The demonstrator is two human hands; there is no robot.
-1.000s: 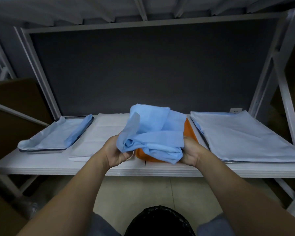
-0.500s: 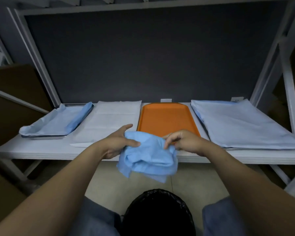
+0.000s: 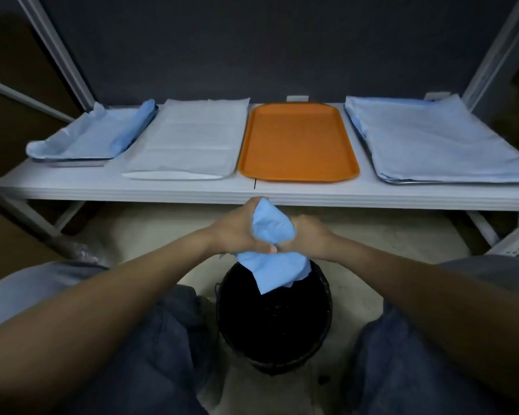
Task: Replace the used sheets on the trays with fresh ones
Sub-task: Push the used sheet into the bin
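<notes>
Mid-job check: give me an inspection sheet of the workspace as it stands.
Surface: white shelf, four items in a row.
Job's things: orange tray bare; left tray holds rumpled blue sheet; right tray covered by flat blue sheet; white sheet between.
Clutter: nothing seen.
Hands: left hand and right hand grip a balled blue sheet above the black bin.
Cables: nothing seen.
Surroundings: grey rack frame, dark back panel.

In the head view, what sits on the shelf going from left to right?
left metal tray lined with a crumpled blue sheet → white tray under a white sheet → bare orange tray → right metal tray under a flat blue sheet
</notes>
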